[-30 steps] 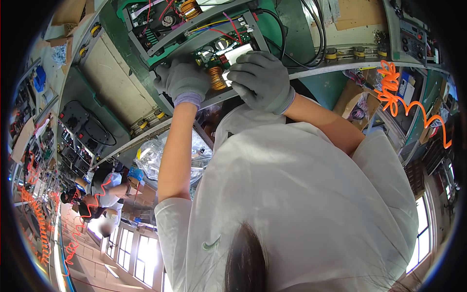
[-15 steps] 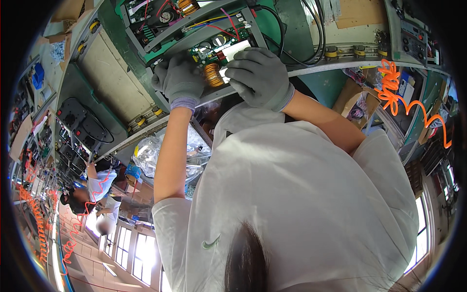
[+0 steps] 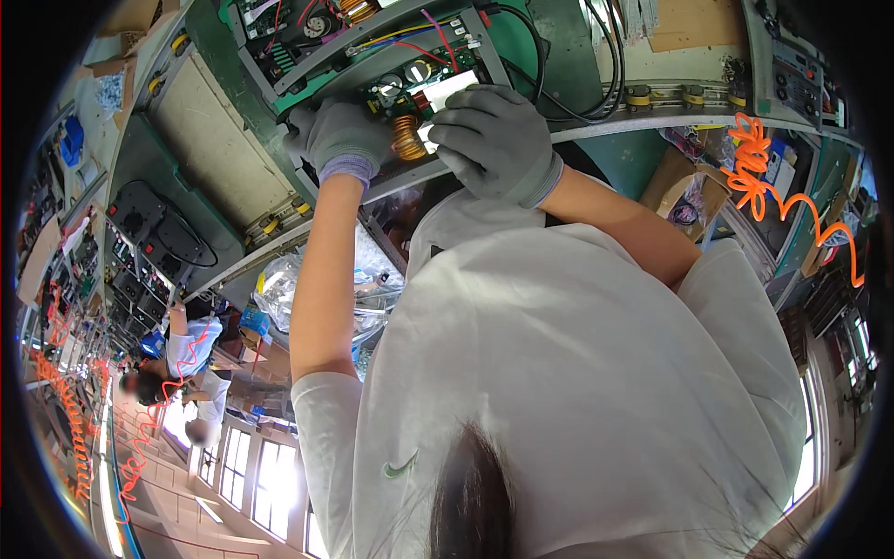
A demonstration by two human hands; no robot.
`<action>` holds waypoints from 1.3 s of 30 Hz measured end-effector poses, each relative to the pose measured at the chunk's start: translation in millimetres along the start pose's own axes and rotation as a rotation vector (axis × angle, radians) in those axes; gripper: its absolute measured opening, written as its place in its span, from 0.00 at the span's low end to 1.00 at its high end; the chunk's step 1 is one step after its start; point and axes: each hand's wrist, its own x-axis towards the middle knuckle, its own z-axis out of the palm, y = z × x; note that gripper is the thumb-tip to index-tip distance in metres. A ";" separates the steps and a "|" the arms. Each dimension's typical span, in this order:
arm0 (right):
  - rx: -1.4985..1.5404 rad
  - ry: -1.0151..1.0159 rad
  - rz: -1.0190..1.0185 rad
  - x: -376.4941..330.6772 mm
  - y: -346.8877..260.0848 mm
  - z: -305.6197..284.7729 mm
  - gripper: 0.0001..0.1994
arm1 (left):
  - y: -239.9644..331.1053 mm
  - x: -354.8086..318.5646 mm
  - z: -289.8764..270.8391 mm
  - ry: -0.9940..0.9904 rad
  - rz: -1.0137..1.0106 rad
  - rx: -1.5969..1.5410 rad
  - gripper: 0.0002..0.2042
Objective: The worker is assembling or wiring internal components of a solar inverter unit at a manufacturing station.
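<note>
The green circuit board (image 3: 410, 98) with its copper coil (image 3: 407, 137) is seated in a grey metal chassis (image 3: 372, 56) at the bench's near edge, flanked closely by the left hand (image 3: 340, 140) curled on the chassis rim and the right hand (image 3: 492, 140) pinching a white part beside the coil.

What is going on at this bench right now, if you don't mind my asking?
A person in a white shirt works with both grey-gloved hands on a green circuit board set in a grey metal frame. The left hand grips the frame's edge beside a copper wire coil. The right hand rests over the board's right side, fingers on a white part. An orange coiled hose hangs to the right.
</note>
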 end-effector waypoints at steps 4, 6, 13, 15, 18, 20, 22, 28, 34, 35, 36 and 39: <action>-0.015 -0.007 -0.013 -1.4 0.7 0.6 0.10 | -0.1 -31.9 -18.9 0.096 0.151 0.052 0.15; -0.013 -0.009 -0.005 -0.6 -1.3 0.9 0.10 | 1.0 -34.6 -22.6 0.088 0.139 0.071 0.14; -0.015 -0.002 -0.003 -1.3 -1.5 1.0 0.10 | -11.2 -31.0 -1.0 0.165 0.170 -0.098 0.14; -0.014 -0.013 -0.010 -2.2 -1.8 1.2 0.11 | -13.0 -28.4 0.2 0.148 0.146 -0.082 0.15; -0.009 -0.030 -0.017 -3.1 -1.4 2.8 0.12 | -10.8 -27.3 -1.3 0.144 0.113 -0.022 0.16; -0.006 -0.037 -0.014 -4.3 -0.9 4.0 0.12 | -9.1 -24.5 -2.1 0.153 0.107 0.024 0.17; 0.009 -0.039 -0.020 -3.3 -0.6 3.8 0.12 | -9.6 -19.6 -3.5 0.114 0.084 0.026 0.18; 0.009 -0.057 -0.029 -1.5 -1.6 4.7 0.12 | -24.8 -8.5 10.9 0.134 0.147 -0.025 0.17; -0.001 -0.053 -0.001 -1.9 -1.7 3.9 0.11 | -17.8 -13.2 1.7 0.071 0.135 0.032 0.18; 0.001 -0.053 -0.001 -0.7 -2.8 4.7 0.11 | -23.1 -7.4 8.1 0.070 0.134 0.032 0.18; -0.005 -0.056 -0.007 -0.8 -3.5 5.2 0.11 | -24.2 -5.3 9.8 0.094 0.152 0.025 0.18; -0.010 -0.058 -0.006 -1.9 -2.6 4.2 0.11 | -8.0 -11.9 0.2 0.106 0.115 0.059 0.19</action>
